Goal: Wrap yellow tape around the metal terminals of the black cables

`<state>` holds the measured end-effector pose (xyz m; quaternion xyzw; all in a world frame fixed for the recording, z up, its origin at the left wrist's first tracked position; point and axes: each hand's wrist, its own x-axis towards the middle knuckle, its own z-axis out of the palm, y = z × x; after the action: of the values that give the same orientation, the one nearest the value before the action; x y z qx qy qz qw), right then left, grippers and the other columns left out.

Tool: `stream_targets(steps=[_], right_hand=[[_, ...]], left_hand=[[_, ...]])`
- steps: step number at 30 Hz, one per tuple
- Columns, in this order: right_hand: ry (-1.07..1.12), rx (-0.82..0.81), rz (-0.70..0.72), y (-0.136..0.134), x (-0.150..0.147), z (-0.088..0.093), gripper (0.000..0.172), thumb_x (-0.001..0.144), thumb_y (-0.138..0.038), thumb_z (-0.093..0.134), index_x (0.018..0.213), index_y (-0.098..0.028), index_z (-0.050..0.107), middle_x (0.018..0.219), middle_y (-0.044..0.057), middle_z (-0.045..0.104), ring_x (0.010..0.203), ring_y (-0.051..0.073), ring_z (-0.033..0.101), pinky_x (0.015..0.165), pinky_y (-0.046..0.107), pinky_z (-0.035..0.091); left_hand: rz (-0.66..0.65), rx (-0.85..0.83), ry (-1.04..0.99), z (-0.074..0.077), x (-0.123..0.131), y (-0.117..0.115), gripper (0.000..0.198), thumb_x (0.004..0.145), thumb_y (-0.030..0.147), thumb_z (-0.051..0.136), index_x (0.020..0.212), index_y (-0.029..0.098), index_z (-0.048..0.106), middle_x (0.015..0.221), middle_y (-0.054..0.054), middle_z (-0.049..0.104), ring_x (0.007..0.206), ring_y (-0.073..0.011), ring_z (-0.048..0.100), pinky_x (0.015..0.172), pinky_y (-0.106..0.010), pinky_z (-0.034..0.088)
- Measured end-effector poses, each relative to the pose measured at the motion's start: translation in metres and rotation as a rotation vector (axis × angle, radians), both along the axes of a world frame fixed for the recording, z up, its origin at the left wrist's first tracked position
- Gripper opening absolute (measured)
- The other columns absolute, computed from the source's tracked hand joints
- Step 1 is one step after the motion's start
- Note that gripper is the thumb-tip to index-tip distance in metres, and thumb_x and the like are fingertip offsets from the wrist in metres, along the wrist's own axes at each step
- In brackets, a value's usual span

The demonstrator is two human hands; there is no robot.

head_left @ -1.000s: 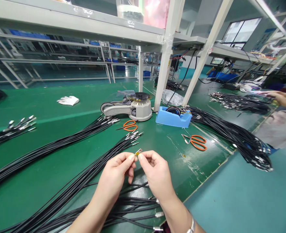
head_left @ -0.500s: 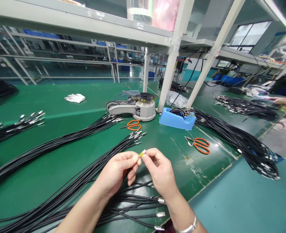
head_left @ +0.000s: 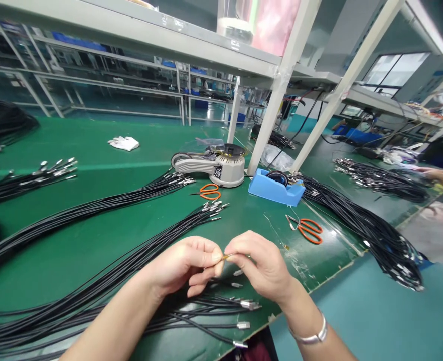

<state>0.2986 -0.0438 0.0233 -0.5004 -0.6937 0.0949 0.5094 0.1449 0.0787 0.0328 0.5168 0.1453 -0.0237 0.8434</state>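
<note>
Above the near edge of the green worktop (head_left: 146, 220), the left hand (head_left: 193, 263) and the right hand (head_left: 261, 258) pinched a small amber piece (head_left: 227, 256) from either side, each between thumb and fingers; so little of it showed that what it was fixed to could not be told. The hold seemed the weak spot: with only fingertips on so slight a thing, a sliding thumb or one hand pulling harder than the other could have twisted it or let it spring loose. Had it dropped, it would probably have landed among the nearest black cables (head_left: 217, 303), which lay crossed below the hands, and been hard to pick out. If the amber part was sticky, a crooked start could have creased it or left it clinging to a fingertip. Those cables carried a second risk, as their metal connectors (head_left: 243, 325) reached close to the worktop's near edge, and a forearm brushing them could have tipped some over. Orange-handled scissors (head_left: 300, 224) lay farther right along that edge, near the blue tape dispenser (head_left: 276, 192), so a knock against them looked less likely
</note>
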Motion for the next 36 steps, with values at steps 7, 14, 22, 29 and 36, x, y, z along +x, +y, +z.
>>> stream_targets(steps=[7, 14, 22, 29, 36], right_hand=[[0.572, -0.421, -0.148, -0.007, 0.006, -0.007, 0.012, 0.081, -0.028, 0.063, 0.075, -0.017, 0.062, 0.07, 0.0, 0.06, 0.066, 0.012, 0.058, 0.065, 0.024, 0.047], [0.668, -0.472, -0.176, -0.01, 0.0, -0.01, 0.015, 0.08, -0.03, 0.064, 0.077, -0.015, 0.064, 0.064, -0.001, 0.063, 0.063, 0.012, 0.059, 0.064, 0.024, 0.048], [0.686, -0.568, -0.12, -0.022, 0.007, -0.017, 0.019, 0.075, -0.032, 0.067, 0.083, -0.015, 0.065, 0.073, 0.001, 0.065, 0.067, 0.013, 0.06, 0.067, 0.027, 0.049], [0.727, -0.67, -0.05, -0.024, 0.016, -0.025, 0.021, 0.074, -0.035, 0.067, 0.075, -0.013, 0.064, 0.066, 0.0, 0.063, 0.061, 0.012, 0.058, 0.063, 0.026, 0.048], [0.665, -0.623, -0.151, -0.023, 0.01, -0.025, 0.016, 0.075, -0.03, 0.063, 0.068, -0.015, 0.061, 0.06, -0.002, 0.058, 0.058, 0.012, 0.053, 0.06, 0.025, 0.043]], left_hand=[[0.133, 0.724, 0.156, 0.01, 0.006, -0.016, 0.029, 0.083, 0.04, 0.051, 0.067, 0.016, 0.052, 0.054, 0.006, 0.042, 0.046, -0.0071, 0.038, 0.044, -0.018, 0.032], [0.093, 0.808, 0.202, 0.011, 0.012, -0.025, 0.031, 0.083, 0.045, 0.048, 0.081, 0.017, 0.061, 0.058, 0.005, 0.047, 0.048, -0.0089, 0.04, 0.044, -0.019, 0.031], [0.138, 1.065, 0.104, 0.004, 0.022, -0.038, 0.029, 0.084, 0.035, 0.047, 0.062, 0.018, 0.057, 0.063, 0.002, 0.052, 0.061, -0.0128, 0.046, 0.056, -0.02, 0.035], [0.049, 0.892, 0.257, 0.003, 0.024, -0.04, 0.035, 0.085, 0.04, 0.043, 0.071, 0.016, 0.064, 0.059, 0.002, 0.053, 0.054, -0.0127, 0.047, 0.052, -0.021, 0.037], [0.197, 1.021, 0.358, -0.001, -0.009, -0.027, 0.038, 0.079, 0.045, 0.056, 0.109, 0.023, 0.065, 0.099, -0.003, 0.069, 0.087, -0.0203, 0.061, 0.076, -0.025, 0.044]])
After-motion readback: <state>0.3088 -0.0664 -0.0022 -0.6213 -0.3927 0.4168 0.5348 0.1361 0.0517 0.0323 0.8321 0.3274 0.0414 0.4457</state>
